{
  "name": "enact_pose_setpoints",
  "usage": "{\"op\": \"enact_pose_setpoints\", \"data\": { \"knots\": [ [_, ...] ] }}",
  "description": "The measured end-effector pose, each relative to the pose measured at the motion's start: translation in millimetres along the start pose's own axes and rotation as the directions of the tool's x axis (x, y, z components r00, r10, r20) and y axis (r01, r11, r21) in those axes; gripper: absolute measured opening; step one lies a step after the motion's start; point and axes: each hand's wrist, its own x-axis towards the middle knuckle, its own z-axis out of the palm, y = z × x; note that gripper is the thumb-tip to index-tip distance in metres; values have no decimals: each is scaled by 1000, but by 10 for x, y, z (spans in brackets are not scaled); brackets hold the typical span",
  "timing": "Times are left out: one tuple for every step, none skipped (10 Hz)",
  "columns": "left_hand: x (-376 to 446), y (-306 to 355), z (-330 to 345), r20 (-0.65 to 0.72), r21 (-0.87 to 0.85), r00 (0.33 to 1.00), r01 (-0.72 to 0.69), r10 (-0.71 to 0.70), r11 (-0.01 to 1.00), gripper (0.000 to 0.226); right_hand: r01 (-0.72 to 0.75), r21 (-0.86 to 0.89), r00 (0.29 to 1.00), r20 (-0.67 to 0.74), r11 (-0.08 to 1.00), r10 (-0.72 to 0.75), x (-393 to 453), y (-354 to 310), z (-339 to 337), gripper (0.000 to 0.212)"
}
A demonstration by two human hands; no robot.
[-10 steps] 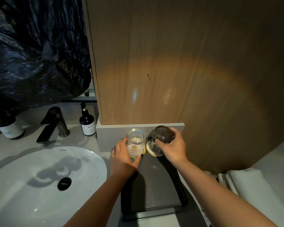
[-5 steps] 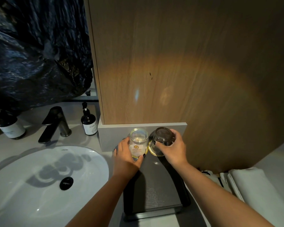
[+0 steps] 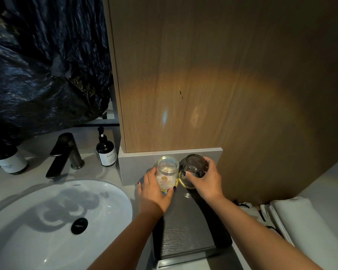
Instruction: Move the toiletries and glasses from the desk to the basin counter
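Your left hand (image 3: 154,191) curls round the clear round glass with the pale gold-printed label (image 3: 167,175): the thumb lies across the lower right of the label, its dark nail by the base, and the other fingers wrap the glass's left side. Your right hand (image 3: 207,182) grips the darker, smoky round glass (image 3: 193,166) from its right, the thumb pressed on its front face and the fingers bent over the far rim. Both glasses are inverted, with thick bases facing you. The labelled one stands straight; the smoky one tilts, its base leaning toward the wooden panel (image 3: 222,75). Each sits over a gold-edged round coaster (image 3: 186,185); whether the smoky glass's mouth still touches its coaster is hard to tell in this dim light.

The two glasses stand side by side, nearly touching, at the far end of the long dark grey textured tray (image 3: 185,240), right against the grey ledge (image 3: 141,162) below the panel. Left of the tray lies the white oval basin (image 3: 47,221) with its black drain plug (image 3: 79,225). Beyond the basin stand the dark metal tap (image 3: 64,152) and two dark pump bottles with white labels, one just left of the ledge (image 3: 105,151), one far left (image 3: 9,158). Right of the tray lie folded white towels (image 3: 300,221).
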Motion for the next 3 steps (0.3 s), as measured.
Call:
{"op": "enact_pose_setpoints", "data": {
  "knots": [
    [-3,33,-36,35,6,999,18,-18,1000,83,-12,-39,999,48,999,14,-32,-46,-36,71],
    [-15,41,-57,45,44,999,-32,30,999,84,-2,-90,997,78,996,9,-88,-55,-62,89],
    [-38,63,-130,88,84,996,-39,31,996,89,31,-132,996,90,991,-19,-249,-115,-83,100]
  ]
}}
